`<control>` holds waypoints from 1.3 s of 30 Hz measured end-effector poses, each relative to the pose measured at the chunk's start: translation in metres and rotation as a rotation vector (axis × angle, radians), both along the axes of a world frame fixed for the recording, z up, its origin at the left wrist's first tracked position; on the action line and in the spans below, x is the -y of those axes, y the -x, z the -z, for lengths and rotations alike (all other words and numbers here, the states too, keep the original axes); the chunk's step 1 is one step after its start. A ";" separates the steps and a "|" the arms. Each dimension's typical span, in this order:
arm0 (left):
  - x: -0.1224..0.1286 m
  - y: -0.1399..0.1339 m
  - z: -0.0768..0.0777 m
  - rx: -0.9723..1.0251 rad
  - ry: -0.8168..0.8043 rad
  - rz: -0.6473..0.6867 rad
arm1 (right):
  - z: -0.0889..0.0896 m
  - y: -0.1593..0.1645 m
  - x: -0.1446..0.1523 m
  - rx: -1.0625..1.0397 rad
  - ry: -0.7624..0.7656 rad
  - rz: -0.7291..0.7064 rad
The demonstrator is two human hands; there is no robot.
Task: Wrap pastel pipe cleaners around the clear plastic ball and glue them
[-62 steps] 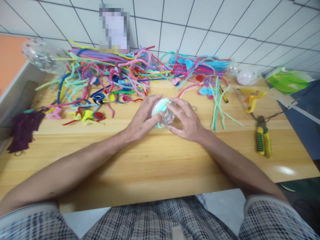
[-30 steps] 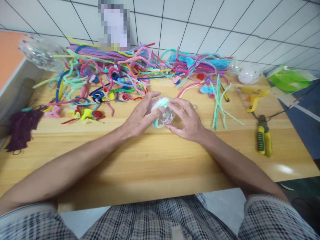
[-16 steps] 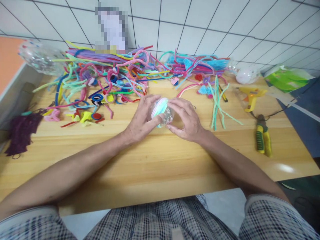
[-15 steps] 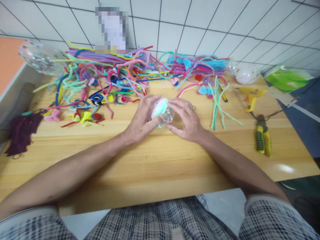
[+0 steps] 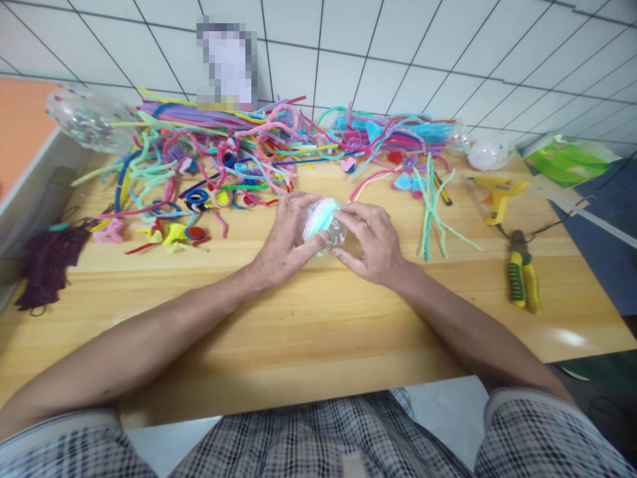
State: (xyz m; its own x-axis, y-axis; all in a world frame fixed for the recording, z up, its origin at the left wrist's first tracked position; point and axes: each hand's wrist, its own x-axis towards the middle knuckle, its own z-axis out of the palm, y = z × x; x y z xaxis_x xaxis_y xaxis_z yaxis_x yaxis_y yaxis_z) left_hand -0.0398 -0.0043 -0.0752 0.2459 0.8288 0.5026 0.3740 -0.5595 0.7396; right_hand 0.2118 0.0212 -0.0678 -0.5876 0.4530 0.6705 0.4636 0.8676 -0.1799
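Between my hands, over the middle of the wooden table, is a clear plastic ball with pastel mint, white and lilac fuzzy strands across its upper side. My left hand wraps its left side, the thumb lying along the front. My right hand grips the right side, fingertips on the strands and thumb low on the ball. The ball's underside is hidden. Right of my right hand lie several mint-green pipe cleaners.
A tangled heap of coloured pipe cleaners runs along the wall. On the right are a yellow glue gun, green-and-yellow pliers and a green bag. A clear balloon-like ball and dark purple fabric lie left.
The ball has turned slightly in my hands, so more of the lilac and white strands shows. Both hands keep their hold, and the view has shifted a little.
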 end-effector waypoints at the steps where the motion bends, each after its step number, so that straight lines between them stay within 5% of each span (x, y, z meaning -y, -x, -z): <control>1: 0.000 0.000 0.000 -0.005 0.009 0.000 | 0.000 0.000 0.002 0.006 0.023 0.014; 17: 0.000 0.000 0.004 0.066 0.017 0.023 | 0.000 0.005 0.006 -0.036 0.071 -0.024; 25: 0.000 -0.001 -0.002 0.236 0.250 0.111 | 0.001 0.004 0.005 -0.005 0.104 -0.033; 39: -0.008 0.009 -0.002 -0.068 -0.019 0.085 | 0.001 0.009 0.005 -0.075 0.037 -0.034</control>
State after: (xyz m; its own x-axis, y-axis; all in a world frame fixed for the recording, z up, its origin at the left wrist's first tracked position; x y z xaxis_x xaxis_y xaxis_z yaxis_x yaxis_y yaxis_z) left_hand -0.0484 0.0042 -0.0729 0.3488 0.7940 0.4978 0.3739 -0.6050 0.7030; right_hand 0.2025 0.0163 -0.0690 -0.5518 0.4592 0.6961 0.4184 0.8745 -0.2452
